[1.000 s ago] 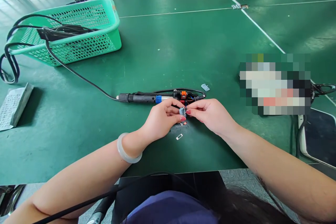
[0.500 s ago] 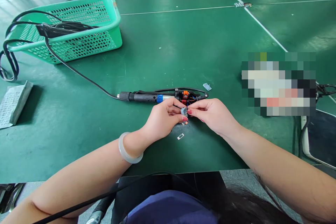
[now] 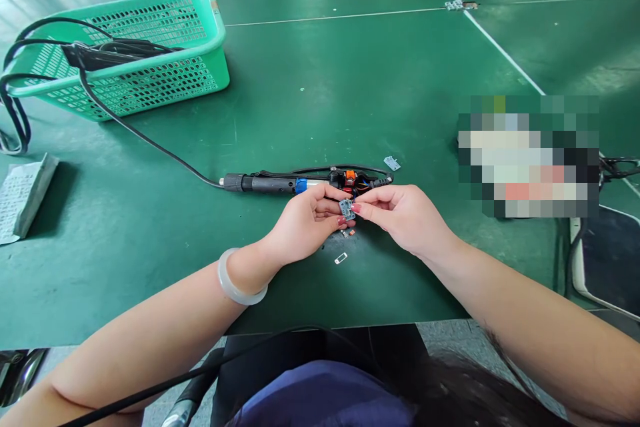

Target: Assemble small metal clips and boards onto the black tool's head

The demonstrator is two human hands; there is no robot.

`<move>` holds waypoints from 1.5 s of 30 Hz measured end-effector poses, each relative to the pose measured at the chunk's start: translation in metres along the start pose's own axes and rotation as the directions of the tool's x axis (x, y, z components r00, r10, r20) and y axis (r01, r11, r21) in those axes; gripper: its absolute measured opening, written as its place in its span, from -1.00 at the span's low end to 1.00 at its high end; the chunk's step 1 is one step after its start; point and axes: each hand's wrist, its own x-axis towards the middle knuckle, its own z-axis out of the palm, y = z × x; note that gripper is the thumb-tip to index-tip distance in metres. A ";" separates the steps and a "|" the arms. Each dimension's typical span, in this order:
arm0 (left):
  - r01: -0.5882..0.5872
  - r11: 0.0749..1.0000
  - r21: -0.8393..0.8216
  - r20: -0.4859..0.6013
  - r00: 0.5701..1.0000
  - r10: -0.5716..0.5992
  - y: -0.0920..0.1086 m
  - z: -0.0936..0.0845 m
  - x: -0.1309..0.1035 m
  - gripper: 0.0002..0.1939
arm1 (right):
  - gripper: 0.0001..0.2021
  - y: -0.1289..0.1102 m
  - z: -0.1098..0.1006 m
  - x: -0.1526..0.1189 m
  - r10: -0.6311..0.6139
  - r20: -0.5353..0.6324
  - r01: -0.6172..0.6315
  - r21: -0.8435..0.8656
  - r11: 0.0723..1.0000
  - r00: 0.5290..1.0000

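My left hand (image 3: 305, 223) and my right hand (image 3: 403, 213) meet above the green table (image 3: 325, 93), both pinching one small grey part (image 3: 347, 209) between their fingertips. Just behind the hands lies a black corded tool (image 3: 280, 183) with a blue band and an orange and red piece at its right end. A tiny white frame-shaped piece (image 3: 341, 258) and some small bits (image 3: 349, 233) rest on the table below the hands. Another small grey plate (image 3: 392, 163) lies behind the right hand.
A green mesh basket (image 3: 130, 53) with black cables stands at the back left. A grey block (image 3: 23, 197) lies at the left edge. A blurred patch covers something at the right, and a dark pad (image 3: 610, 267) sits beside it. Cables and tools lie along the far edge.
The small grey part has turned slightly between my fingertips, showing more of its flat face. Both hands stay in nearly the same place.
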 end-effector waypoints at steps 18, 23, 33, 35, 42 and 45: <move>-0.006 0.998 0.069 -0.007 1.000 0.007 0.000 0.000 0.001 -0.73 | -0.79 -0.003 -0.001 -0.001 -0.015 -0.028 0.013 -0.073 0.997 0.999; -0.007 0.996 0.093 -0.021 1.000 0.009 0.002 0.001 -0.002 -0.72 | -0.79 -0.002 0.000 -0.001 -0.039 -0.039 0.034 -0.123 0.992 0.998; -0.031 0.990 0.139 -0.047 0.998 0.038 0.001 0.002 -0.002 -0.78 | -0.80 -0.004 0.001 -0.001 -0.024 -0.003 0.024 -0.111 0.994 1.000; -0.031 0.991 0.133 -0.041 0.998 0.037 0.000 0.002 -0.001 -0.78 | -0.80 -0.004 0.000 0.000 -0.012 0.016 0.013 -0.118 0.993 1.000; 0.000 0.989 0.148 -0.042 0.999 0.006 0.001 0.000 0.000 -0.78 | -0.84 -0.007 -0.009 -0.002 -0.083 0.033 0.089 -0.378 0.922 0.996; -0.002 0.986 0.167 -0.047 0.999 0.010 0.000 -0.001 0.000 -0.76 | -0.87 -0.007 -0.012 -0.004 -0.138 0.080 0.160 -0.503 0.849 0.987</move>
